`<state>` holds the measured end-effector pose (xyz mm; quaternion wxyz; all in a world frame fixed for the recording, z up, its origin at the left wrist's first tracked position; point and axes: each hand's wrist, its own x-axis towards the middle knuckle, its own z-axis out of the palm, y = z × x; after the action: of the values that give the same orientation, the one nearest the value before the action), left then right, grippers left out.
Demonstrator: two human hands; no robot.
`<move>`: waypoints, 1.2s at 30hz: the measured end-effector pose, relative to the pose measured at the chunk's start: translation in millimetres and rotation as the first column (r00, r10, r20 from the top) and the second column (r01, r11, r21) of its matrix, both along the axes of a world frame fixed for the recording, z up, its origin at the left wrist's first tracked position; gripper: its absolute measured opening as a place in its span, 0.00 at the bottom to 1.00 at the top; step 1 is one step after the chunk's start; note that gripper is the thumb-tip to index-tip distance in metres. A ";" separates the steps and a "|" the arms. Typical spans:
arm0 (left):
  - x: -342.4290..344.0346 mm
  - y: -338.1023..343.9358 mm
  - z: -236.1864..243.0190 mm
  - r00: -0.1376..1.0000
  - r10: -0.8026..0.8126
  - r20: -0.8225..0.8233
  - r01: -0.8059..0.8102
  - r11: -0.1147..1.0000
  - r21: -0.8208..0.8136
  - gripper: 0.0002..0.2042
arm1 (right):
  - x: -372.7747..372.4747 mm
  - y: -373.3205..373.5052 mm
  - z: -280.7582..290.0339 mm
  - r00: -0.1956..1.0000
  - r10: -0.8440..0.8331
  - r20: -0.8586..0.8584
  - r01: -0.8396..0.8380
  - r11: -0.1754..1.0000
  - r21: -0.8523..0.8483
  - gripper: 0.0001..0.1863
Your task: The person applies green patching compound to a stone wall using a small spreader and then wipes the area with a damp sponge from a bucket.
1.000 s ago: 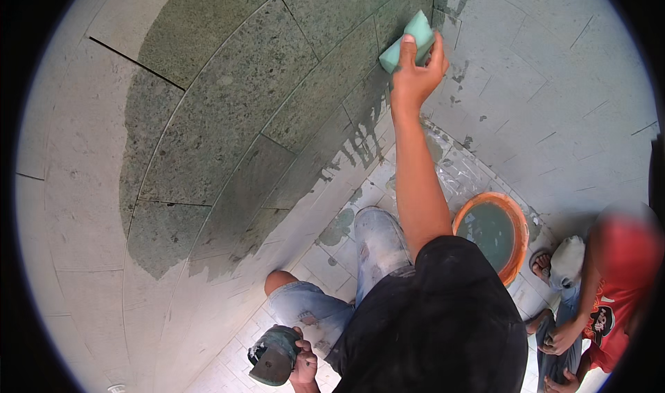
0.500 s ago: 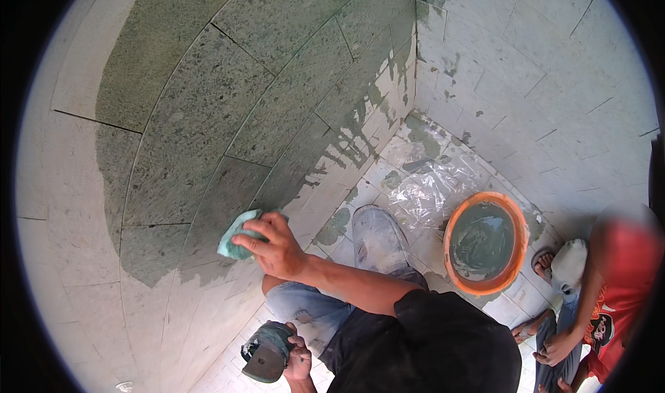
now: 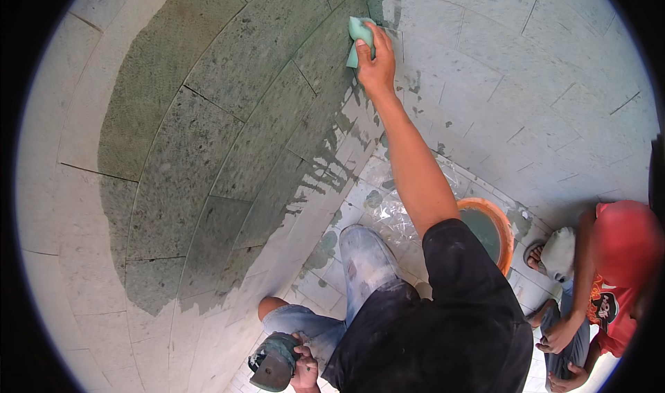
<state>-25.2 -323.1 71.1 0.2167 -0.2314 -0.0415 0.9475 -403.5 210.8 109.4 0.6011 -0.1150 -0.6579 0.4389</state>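
With my right arm stretched up to the corner of the walls, my right hand [image 3: 377,64] is closed around a pale green sponge [image 3: 361,31]. The sponge presses against the wet, dark grey-green tiled wall [image 3: 228,116] at its far edge. Low in the view, my left hand [image 3: 305,369] grips a small cup-like container [image 3: 277,351] smeared with grey-green paste. A flat dark piece with a small hole shows at its near side; I cannot tell whether it is a separate tool.
An orange basin [image 3: 509,234] of grey-green liquid stands on the tiled floor, partly hidden by my right arm. Crumpled clear plastic [image 3: 395,213] lies beside it. A person in a red shirt [image 3: 613,324] sits at the right. Grey drips mark the lower wall.
My right hand has swept the sponge up and to the right, from the lower wet wall to the corner. My left hand still holds the container.
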 end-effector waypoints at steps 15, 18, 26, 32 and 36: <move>-15.9 4.0 3.9 1.000 -0.010 -0.006 0.009 1.000 -0.029 0.28 | 161.2 -275.6 -79.4 0.801 0.592 0.093 -0.549 0.787 -0.280 0.17; -9.0 7.1 11.7 0.999 0.015 -0.046 -0.016 0.999 -0.028 0.27 | 136.1 -203.7 -61.1 0.906 0.422 -0.004 -0.396 0.847 -0.354 0.18; -13.4 1.1 -8.5 1.000 -0.021 0.003 0.020 0.998 0.053 0.26 | -3.5 20.7 -50.8 0.966 0.064 0.251 -0.003 0.972 -0.237 0.23; -17.5 2.3 -30.9 0.997 -0.052 0.053 0.047 0.995 0.087 0.27 | 15.2 -2.5 -56.8 0.931 0.170 0.323 -0.069 0.951 -0.301 0.18; -10.9 -16.0 -25.1 0.999 -0.008 0.048 0.004 0.996 0.087 0.26 | 44.2 -103.5 -65.4 0.958 0.137 0.252 -0.086 0.975 -0.207 0.16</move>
<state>-36.1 -339.1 46.0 0.2283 -0.2449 -0.0872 0.9383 -359.2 107.4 44.0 0.4681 -0.1930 -0.6917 0.5149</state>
